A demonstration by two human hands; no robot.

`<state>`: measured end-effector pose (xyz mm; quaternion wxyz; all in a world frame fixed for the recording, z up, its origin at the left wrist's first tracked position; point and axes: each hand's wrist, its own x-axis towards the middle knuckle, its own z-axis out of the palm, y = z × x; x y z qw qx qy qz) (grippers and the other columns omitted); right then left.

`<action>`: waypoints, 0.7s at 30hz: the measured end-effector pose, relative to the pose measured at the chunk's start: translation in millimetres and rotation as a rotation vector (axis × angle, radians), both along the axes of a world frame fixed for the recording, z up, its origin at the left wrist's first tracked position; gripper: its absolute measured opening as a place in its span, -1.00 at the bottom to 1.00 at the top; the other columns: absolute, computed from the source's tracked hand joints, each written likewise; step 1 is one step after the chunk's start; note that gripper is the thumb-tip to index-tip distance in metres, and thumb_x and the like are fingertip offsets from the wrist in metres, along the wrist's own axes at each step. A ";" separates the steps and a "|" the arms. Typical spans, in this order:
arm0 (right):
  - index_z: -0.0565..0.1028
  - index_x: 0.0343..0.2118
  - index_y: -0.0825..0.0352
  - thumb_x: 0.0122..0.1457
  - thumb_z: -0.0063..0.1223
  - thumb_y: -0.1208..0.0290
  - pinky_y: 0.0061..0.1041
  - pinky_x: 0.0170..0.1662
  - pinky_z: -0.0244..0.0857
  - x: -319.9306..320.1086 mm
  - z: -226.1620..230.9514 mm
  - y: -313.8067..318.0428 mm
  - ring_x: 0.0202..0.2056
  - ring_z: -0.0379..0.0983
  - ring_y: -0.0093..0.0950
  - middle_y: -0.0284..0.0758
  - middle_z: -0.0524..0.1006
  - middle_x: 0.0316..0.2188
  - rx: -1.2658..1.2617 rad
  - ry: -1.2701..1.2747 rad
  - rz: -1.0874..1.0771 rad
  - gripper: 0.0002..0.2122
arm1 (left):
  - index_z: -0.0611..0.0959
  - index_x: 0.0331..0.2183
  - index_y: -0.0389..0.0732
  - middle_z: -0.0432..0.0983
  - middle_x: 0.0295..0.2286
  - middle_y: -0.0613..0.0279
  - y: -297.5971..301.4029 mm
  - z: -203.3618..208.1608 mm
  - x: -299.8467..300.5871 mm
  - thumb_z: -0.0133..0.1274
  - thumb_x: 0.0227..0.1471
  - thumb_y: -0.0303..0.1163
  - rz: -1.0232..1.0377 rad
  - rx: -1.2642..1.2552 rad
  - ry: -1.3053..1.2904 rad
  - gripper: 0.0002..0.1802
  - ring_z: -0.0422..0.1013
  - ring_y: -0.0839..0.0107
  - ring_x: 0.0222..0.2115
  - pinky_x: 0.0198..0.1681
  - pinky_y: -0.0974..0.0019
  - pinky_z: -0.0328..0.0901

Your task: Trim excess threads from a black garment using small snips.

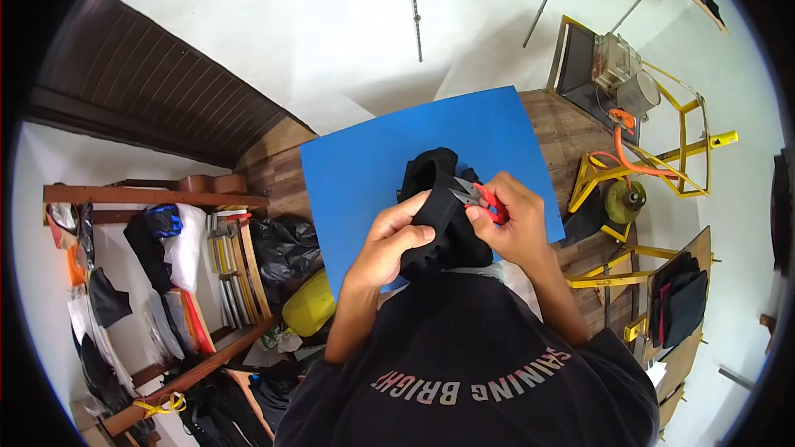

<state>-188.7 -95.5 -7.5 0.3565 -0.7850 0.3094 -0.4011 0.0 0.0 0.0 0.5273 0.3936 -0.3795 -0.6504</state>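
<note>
Black fabric piece [443, 250] is in front of your chest, over the blue tabletop [352, 174]. Your left hand [385, 244] has its fingers closed on the fabric's band. Your right hand [517, 219] has its fingers wrapped around red-handled thread snips [499, 205], their blades slightly parted beside this band.

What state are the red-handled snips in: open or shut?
Open: the red-handled snips in the right hand show two blade tips apart, near the black fabric pinched by the left hand.
</note>
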 end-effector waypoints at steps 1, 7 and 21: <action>0.41 -0.52 0.41 -0.01 0.20 0.41 -0.54 -0.58 0.07 0.9 -1.0 2.5 -0.64 0.18 -0.50 -0.33 0.31 -0.64 0.001 -0.006 0.011 -0.80 | 0.31 0.14 -0.37 0.40 0.00 0.13 1.8 3.1 -0.6 -0.09 0.12 -0.23 -0.002 0.005 0.041 -0.38 0.32 0.40 0.01 0.12 0.36 0.13; 0.41 -0.51 0.42 -0.07 0.18 0.52 -0.52 -0.58 0.07 3.4 -0.1 17.5 -0.64 0.18 -0.48 -0.30 0.30 -0.64 0.029 -0.046 0.024 -0.85 | 0.29 0.12 -0.45 0.39 0.01 0.04 17.8 12.8 -14.3 -0.39 0.24 0.02 0.104 0.086 0.165 -0.28 0.33 0.37 0.02 0.11 0.34 0.16; 0.40 -0.54 0.41 -0.08 0.20 0.50 -0.51 -0.60 0.07 -33.2 3.6 22.5 -0.67 0.19 -0.47 -0.30 0.30 -0.67 0.068 -0.071 0.020 -0.83 | 0.27 0.14 -0.40 0.37 0.03 0.10 13.6 16.1 -58.4 -0.62 0.21 0.24 0.079 0.080 0.278 -0.10 0.29 0.39 0.05 0.13 0.35 0.12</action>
